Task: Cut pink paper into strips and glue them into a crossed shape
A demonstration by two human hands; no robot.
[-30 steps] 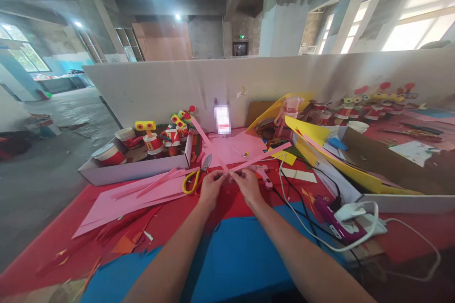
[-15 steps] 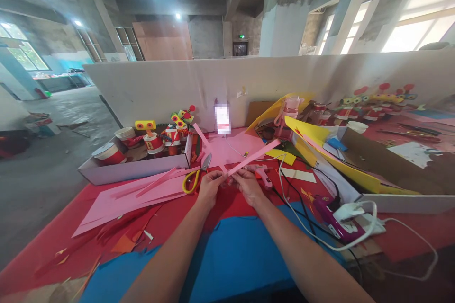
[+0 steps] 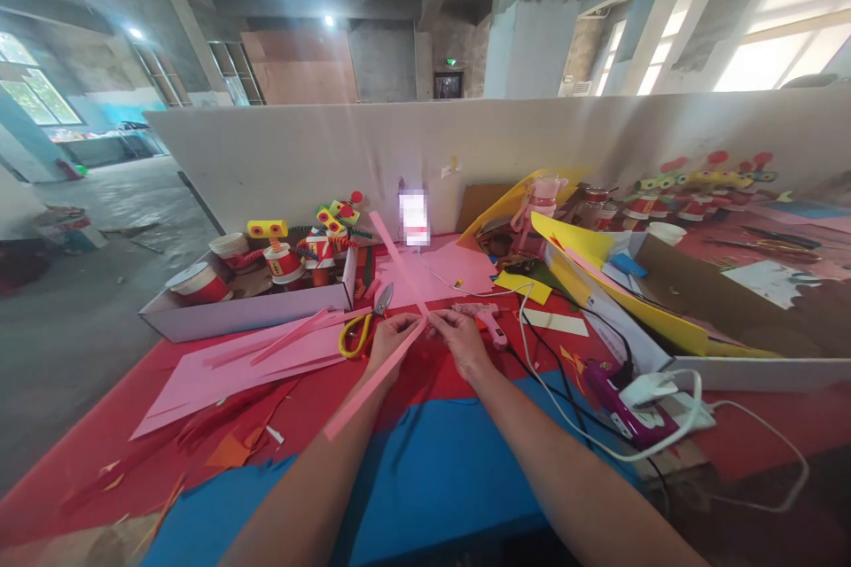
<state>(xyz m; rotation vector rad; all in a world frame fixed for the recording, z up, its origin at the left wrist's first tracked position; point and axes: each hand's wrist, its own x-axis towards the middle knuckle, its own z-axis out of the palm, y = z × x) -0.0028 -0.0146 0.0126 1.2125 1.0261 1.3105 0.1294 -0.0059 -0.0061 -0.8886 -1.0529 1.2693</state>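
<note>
My left hand (image 3: 389, 339) and my right hand (image 3: 458, 339) meet above the red table cover, both pinching the joint of two long pink paper strips. One pink strip (image 3: 397, 260) rises from the joint up and away to the left. The other pink strip (image 3: 372, 383) hangs down to the left, across my left forearm. Yellow-handled scissors (image 3: 363, 330) lie just left of my left hand. A pink glue gun (image 3: 485, 318) lies just right of my right hand.
Pink paper sheets (image 3: 245, 361) lie at the left. A white box (image 3: 245, 306) holds paper-cup robot figures. Yellow paper (image 3: 598, 270), a water bottle (image 3: 540, 205), white cables (image 3: 658, 425) and a purple tool (image 3: 625, 407) crowd the right. A white partition (image 3: 319, 151) stands behind.
The strip that pointed up to the right has swung over and now hangs down to the left across my left forearm. Both hands stay at the joint.
</note>
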